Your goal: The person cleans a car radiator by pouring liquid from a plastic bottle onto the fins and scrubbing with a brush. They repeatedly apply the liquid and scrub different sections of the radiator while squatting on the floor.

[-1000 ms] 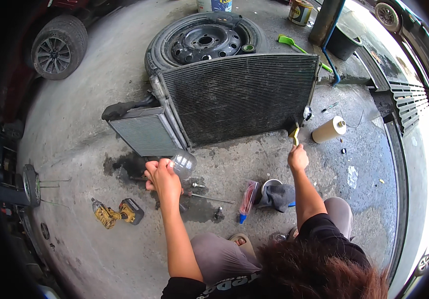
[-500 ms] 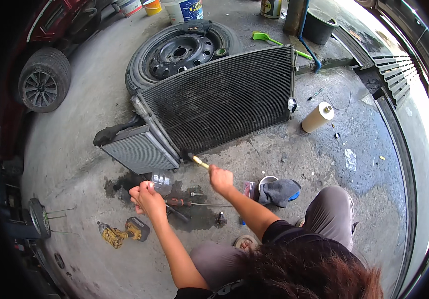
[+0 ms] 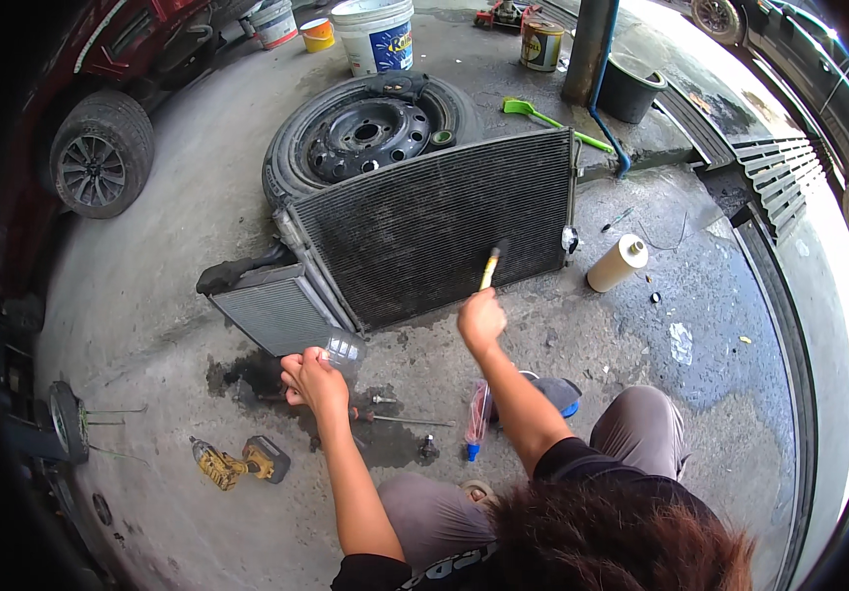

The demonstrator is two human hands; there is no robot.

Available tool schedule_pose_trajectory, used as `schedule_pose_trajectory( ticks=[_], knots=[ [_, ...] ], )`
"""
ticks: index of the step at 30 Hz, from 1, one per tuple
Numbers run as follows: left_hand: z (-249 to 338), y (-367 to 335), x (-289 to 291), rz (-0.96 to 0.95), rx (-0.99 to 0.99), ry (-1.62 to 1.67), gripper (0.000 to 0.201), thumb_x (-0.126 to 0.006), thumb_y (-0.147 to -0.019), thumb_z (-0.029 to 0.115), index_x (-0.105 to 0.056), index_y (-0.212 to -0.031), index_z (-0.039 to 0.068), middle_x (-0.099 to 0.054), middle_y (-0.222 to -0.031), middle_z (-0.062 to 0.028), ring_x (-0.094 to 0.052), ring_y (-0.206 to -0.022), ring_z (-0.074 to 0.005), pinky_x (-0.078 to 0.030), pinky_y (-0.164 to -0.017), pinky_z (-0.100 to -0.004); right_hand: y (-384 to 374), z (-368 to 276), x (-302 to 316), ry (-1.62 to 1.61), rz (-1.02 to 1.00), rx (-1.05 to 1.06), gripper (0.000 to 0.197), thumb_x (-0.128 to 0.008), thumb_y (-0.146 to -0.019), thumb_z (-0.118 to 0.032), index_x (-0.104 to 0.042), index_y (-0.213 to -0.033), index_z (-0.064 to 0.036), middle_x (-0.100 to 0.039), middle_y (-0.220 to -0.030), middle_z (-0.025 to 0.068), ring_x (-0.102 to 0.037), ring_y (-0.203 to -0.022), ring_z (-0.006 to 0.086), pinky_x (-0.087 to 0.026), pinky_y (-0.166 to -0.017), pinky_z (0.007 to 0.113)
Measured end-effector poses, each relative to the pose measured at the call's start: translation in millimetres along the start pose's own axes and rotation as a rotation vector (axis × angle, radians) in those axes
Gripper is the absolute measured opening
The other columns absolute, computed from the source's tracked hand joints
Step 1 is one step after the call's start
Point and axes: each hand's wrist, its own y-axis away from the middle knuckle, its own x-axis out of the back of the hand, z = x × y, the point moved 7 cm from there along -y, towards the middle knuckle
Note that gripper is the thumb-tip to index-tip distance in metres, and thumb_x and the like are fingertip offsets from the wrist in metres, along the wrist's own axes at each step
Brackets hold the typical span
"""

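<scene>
My right hand point(image 3: 482, 320) is closed round the handle of a small paintbrush point(image 3: 490, 270) with a pale yellow handle. Its dark bristles are at the lower right of a large black finned radiator point(image 3: 414, 227); whether they touch the fins I cannot tell. A clear plastic container point(image 3: 346, 348), perhaps a cut bottle, is gripped by my left hand point(image 3: 316, 379), near the radiator's lower left corner. Its contents cannot be made out. The radiator leans back on a tyre with a black steel wheel point(image 3: 365, 133). A smaller silver finned core point(image 3: 269, 307) adjoins its left side.
A cordless drill point(image 3: 240, 463) lies at left, with a long screwdriver point(image 3: 409, 422) and a blue-capped clear bottle point(image 3: 475, 424) near my knees. At right stand a cream bottle point(image 3: 618, 263) and a floor drain channel point(image 3: 774, 266). Buckets point(image 3: 375, 39) and a green brush point(image 3: 552, 120) are behind.
My right hand has carried the paintbrush right and up, from the radiator's lower left corner to its lower right face. My left hand still holds the clear container. The view has shifted slightly.
</scene>
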Motion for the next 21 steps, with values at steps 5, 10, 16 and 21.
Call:
schedule_pose_trajectory(
  ticks=[5, 10, 16, 21],
  knots=[
    [-21.2, 2.3, -13.3, -0.03, 0.048, -0.068, 0.009, -0.061, -0.081, 0.008, -0.062, -0.088, 0.014, -0.041, -0.108, -0.0064, -0.04, -0.106, -0.0271, -0.029, -0.089, -0.049, 117.0, -101.2, -25.5, -0.189, -0.376, 0.419, 0.024, -0.039, -0.094, -0.023, -0.052, -0.093, -0.0024, -0.067, -0.072, 0.0178, -0.066, -0.067, 0.0368, -0.052, -0.06, 0.048],
    [-32.2, 4.8, -11.9, -0.052, 0.058, -0.079, 0.007, -0.061, -0.082, 0.01, -0.063, -0.087, 0.014, -0.041, -0.108, -0.0069, -0.039, -0.106, -0.0279, -0.028, -0.089, -0.0491, 20.4, -71.3, 32.0, -0.091, -0.189, 0.58, 0.024, -0.043, -0.093, -0.028, -0.056, -0.091, -0.0081, -0.066, -0.069, 0.0149, -0.066, -0.061, 0.0337, -0.053, -0.055, 0.046],
    [-33.2, 4.3, -14.9, -0.066, 0.076, -0.035, 0.007, -0.06, -0.083, 0.012, -0.063, -0.089, 0.014, -0.041, -0.11, -0.0075, -0.039, -0.107, -0.0285, -0.028, -0.09, -0.0489, -152.0, 88.4, 144.8, 0.071, 0.092, 0.218, 0.027, -0.05, -0.091, -0.031, -0.062, -0.094, -0.0077, -0.068, -0.081, 0.0181, -0.066, -0.075, 0.0381, -0.052, -0.068, 0.049],
    [-18.1, 0.6, -27.0, -0.012, 0.004, -0.02, 0.006, -0.061, -0.084, 0.013, -0.064, -0.088, 0.015, -0.044, -0.108, -0.0073, -0.041, -0.105, -0.0294, -0.029, -0.083, -0.0484, -86.8, -2.3, 104.4, 0.129, 0.325, 0.217, 0.015, -0.047, -0.088, -0.014, -0.056, -0.082, -0.004, -0.066, -0.064, 0.0112, -0.067, -0.057, 0.0273, -0.054, -0.051, 0.037]
  ],
)
